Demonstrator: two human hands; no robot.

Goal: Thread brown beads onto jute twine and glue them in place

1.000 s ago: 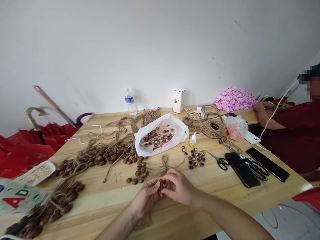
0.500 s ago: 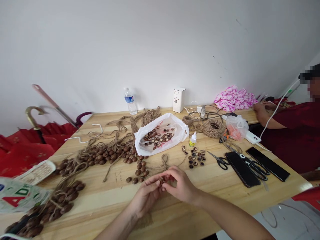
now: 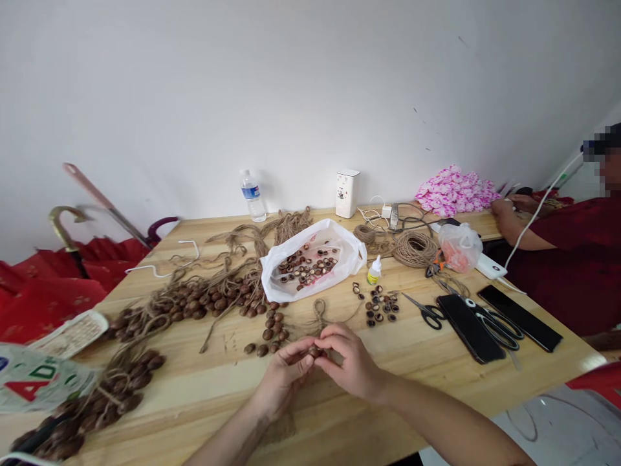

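Between the fingertips of both hands is a round brown nut shell (image 3: 314,351), pinched above the table's front part. My left hand (image 3: 284,375) grips it from the left with thumb and fingers. From the right, my right hand (image 3: 350,362) closes thumb and index finger on it. A looped twine cord (image 3: 319,310) lies just beyond my fingers. Several whole brown nut shells (image 3: 268,334) rest to the left of it, and halved shells (image 3: 381,306) lie to the right. A white plastic bag (image 3: 315,294) holds more halves. Near it stands a small glue bottle (image 3: 374,270).
Strung shells with twine (image 3: 194,301) spread across the left side. Scissors (image 3: 427,312), a black phone (image 3: 469,329), larger scissors (image 3: 495,325) and another phone (image 3: 521,318) lie right. Twine coils (image 3: 414,249) and a water bottle (image 3: 252,197) are behind. A person (image 3: 548,259) sits at right.
My left fingers have opened out a little and the shell shows more clearly between my fingertips. Both hands stay in nearly the same place.
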